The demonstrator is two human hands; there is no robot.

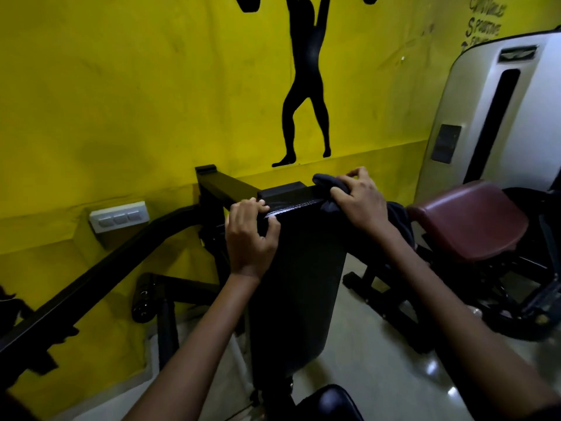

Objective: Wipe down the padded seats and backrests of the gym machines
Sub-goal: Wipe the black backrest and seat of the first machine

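Observation:
A black padded backrest [299, 278] stands upright in the middle, its top edge level with my hands. My left hand [250, 235] grips the top left corner of that pad, fingers curled over the edge. My right hand [359, 202] holds a dark cloth [326, 182] bunched against the top right corner; more of the cloth hangs down behind my wrist. A black seat pad [329, 402] shows at the bottom edge.
A yellow wall [121, 101] with a black lifter silhouette stands close behind. Black frame bars [100, 268] run down to the left. A maroon padded seat [470, 220] and a white weight-stack cover [498, 110] stand at the right. The floor is glossy tile.

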